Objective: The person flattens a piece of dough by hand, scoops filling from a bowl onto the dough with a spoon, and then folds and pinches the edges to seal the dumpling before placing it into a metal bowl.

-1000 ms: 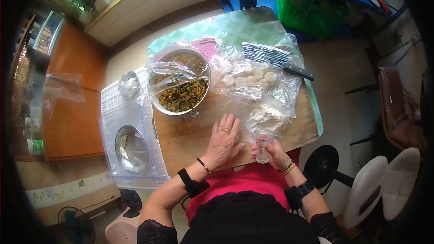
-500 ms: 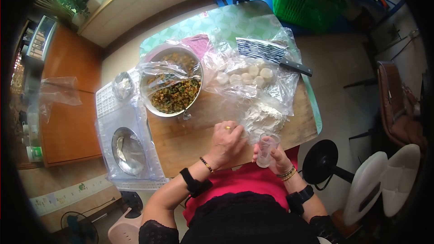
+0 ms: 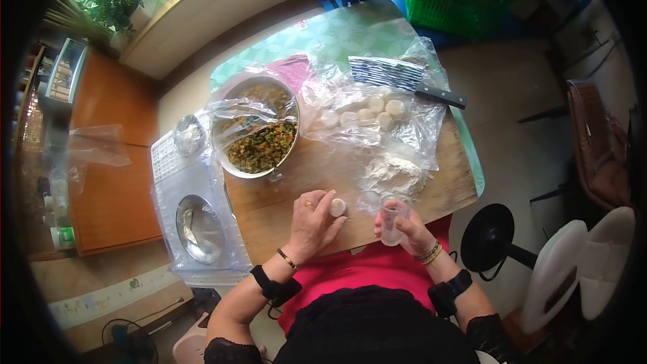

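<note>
My left hand (image 3: pixel 312 224) is over the wooden board (image 3: pixel 269 199), its thumb and fingers apart. A small round piece of dough (image 3: pixel 337 207) sits at its fingertips, between forefinger and thumb, apparently resting on the board. At the board's front edge my right hand (image 3: pixel 412 230) is wrapped round a clear drinking glass (image 3: pixel 393 221), held upright. Just beyond the glass lies a heap of white flour (image 3: pixel 392 174). Several more dough pieces (image 3: pixel 366 116) are under clear plastic film (image 3: pixel 419 136) farther back.
A metal pot of chopped filling (image 3: pixel 263 148), partly covered by plastic, stands at the board's left. A cleaver (image 3: pixel 404 79) lies behind the dough. A metal bowl (image 3: pixel 201 229) rests on plastic to the left. A black round stool (image 3: pixel 486 237) stands at right.
My left hand has drawn back leftward and opened, uncovering the round dough piece. My right hand still holds the glass, shifted slightly left. The view has turned a little.
</note>
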`<state>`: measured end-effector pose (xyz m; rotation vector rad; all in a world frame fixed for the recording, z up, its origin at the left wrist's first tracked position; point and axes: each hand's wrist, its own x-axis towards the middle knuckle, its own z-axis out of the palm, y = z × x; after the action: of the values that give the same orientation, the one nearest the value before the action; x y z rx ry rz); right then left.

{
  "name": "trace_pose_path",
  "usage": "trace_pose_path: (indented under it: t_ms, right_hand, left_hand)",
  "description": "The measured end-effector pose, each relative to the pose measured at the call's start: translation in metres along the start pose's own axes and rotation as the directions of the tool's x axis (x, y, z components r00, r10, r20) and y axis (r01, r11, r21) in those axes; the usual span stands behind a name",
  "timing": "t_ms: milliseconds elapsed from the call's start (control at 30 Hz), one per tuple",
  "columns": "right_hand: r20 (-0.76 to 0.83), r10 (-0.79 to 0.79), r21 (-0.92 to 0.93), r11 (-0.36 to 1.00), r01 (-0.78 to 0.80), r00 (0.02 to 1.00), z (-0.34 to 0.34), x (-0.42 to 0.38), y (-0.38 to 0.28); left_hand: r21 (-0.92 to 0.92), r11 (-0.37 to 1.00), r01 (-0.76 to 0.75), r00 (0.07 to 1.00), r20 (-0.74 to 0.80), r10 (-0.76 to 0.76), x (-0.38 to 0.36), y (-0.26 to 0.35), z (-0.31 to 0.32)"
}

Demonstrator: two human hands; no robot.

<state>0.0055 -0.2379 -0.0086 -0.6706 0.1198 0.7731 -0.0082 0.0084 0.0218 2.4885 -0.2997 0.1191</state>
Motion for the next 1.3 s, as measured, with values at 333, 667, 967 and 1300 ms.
trace_pose_path:
  t_ms: [333,667,967,1300]
  right_hand:
    - [-0.044,0.063,-0.041,0.997,-0.065,0.997,-0.011,0.008,0.014]
    - [-0.050,0.067,-0.031,0.997,-0.069,0.996,-0.009,0.012,0.011]
    - [-0.029,0.061,0.006,0.998,-0.061,0.998,-0.009,0.013,0.009]
    - [-0.067,0.076,-0.064,0.995,-0.081,0.995,-0.008,0.012,0.007]
  left_hand:
    - [0.085,0.979,-0.185,0.982,-0.008,0.186,0.010,-0.007,0.004]
    - [0.073,0.996,0.059,0.984,0.162,-0.070,-0.001,-0.010,0.015]
    - [0.230,0.969,-0.092,0.985,0.164,0.054,0.012,-0.018,0.043]
    - [0.187,0.982,0.001,0.977,0.211,-0.041,0.022,-0.009,0.031]
